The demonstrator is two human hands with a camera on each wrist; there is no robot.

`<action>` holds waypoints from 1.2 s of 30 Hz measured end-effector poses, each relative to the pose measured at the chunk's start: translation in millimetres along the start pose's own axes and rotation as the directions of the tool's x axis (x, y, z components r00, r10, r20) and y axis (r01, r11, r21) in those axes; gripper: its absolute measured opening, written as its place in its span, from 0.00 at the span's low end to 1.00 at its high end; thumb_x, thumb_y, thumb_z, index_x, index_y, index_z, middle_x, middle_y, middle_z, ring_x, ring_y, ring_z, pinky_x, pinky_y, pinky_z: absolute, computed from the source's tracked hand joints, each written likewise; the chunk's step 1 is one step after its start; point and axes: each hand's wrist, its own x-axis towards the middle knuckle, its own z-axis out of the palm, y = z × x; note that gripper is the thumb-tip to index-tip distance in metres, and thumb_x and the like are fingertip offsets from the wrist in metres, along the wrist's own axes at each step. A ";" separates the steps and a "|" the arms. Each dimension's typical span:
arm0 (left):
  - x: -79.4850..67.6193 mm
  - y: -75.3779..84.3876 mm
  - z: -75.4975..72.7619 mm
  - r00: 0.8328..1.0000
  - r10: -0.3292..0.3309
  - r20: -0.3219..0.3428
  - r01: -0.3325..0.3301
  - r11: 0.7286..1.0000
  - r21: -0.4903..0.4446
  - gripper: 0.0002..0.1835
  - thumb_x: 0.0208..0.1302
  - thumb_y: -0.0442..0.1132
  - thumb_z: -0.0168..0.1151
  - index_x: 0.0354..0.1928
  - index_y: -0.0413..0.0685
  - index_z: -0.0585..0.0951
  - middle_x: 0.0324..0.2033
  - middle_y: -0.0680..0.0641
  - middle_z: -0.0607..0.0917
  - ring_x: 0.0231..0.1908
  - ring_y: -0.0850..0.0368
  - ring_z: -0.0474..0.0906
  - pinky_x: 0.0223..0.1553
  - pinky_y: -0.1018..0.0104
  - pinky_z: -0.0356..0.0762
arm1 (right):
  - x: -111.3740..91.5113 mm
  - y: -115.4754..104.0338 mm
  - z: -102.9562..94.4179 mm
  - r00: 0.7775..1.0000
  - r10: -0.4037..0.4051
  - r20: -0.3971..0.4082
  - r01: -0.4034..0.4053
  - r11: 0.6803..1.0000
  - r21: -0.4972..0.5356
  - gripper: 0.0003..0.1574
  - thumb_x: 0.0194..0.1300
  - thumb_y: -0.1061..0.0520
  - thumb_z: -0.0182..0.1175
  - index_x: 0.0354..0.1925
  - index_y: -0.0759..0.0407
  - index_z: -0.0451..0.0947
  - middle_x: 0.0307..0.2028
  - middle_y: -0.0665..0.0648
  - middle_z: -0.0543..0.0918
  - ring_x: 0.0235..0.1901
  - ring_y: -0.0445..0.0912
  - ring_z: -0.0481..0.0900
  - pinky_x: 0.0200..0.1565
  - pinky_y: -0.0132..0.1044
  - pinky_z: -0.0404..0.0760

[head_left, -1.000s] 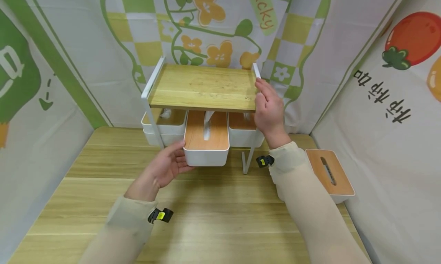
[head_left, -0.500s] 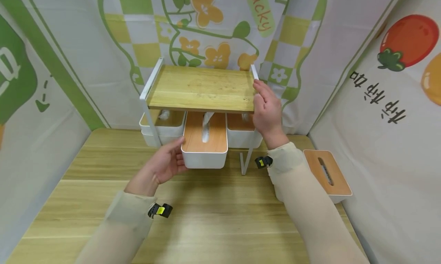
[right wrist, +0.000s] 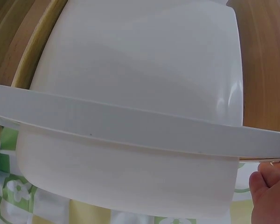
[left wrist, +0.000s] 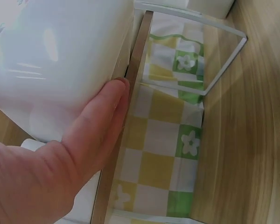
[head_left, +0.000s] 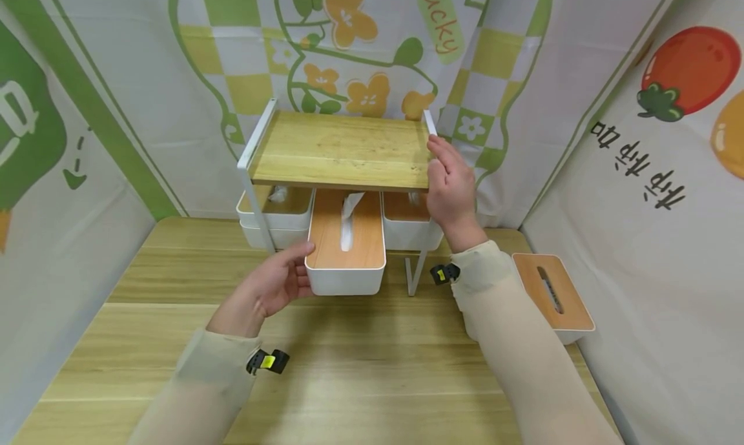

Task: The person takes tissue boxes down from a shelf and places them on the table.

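Note:
A white tissue box (head_left: 345, 282) with a wood-toned lid and a tissue showing in its slot sticks out from the lower level of a small two-tier shelf (head_left: 343, 148). My left hand (head_left: 270, 287) holds its front left corner, thumb at the lid's edge and fingers lower on the side, partly hidden. In the left wrist view this hand lies along the white box wall (left wrist: 60, 56). At the shelf's right end, my right hand (head_left: 453, 183) grips the upper board's edge by the white frame. The right wrist view shows its fingers curled beside the frame bar (right wrist: 144, 122).
Another tissue box (head_left: 281, 220) sits at the left of the lower level, apparently stacked on a white box; one more (head_left: 409, 232) sits at the right. A separate tissue box (head_left: 558, 293) stands on the wooden table (head_left: 360, 380) near the right wall. Printed curtains enclose the back and sides.
The middle tissue box has slid a little further out of the shelf toward me, with my left hand on it. My right hand stays at the shelf's right end.

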 end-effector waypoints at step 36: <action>-47.5 -31.2 -0.7 0.970 0.105 0.220 -0.104 0.994 -0.019 0.17 0.73 0.39 0.49 0.53 0.32 0.73 0.39 0.45 0.87 0.41 0.56 0.85 0.46 0.59 0.82 | 0.1 2.2 0.3 1.000 -0.008 0.000 0.008 1.000 0.003 0.32 0.70 0.55 0.39 0.63 0.67 0.75 0.65 0.53 0.74 0.66 0.34 0.64 0.61 0.32 0.65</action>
